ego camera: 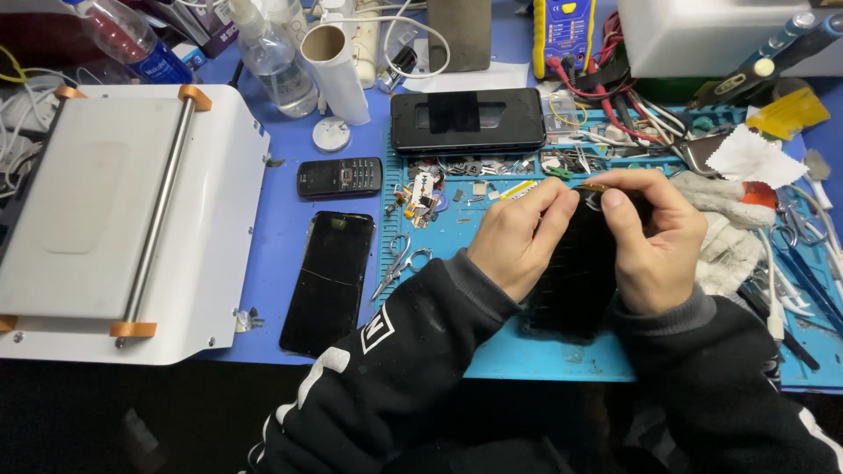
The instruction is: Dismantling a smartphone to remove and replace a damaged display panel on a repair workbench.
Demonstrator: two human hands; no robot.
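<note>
A white machine (132, 219) with a metal roller bar fills the left of the blue worktop (285, 219), and a teal mat (492, 351) covers the middle. On that mat both hands hold a black phone (575, 281) upright between them. The left hand (518, 241) and right hand (654, 241) pinch its top edge, fingers (553, 197) closed tight on it; small scissors (399, 263) lie just beside the left wrist.

My left hand (518, 241) and right hand (654, 241) meet on the phone (575, 281) lying on the mat (492, 351). Scissors (397, 263) lie left of my hands, another phone (329, 281) farther left, the machine (123, 219) beyond it.
</note>
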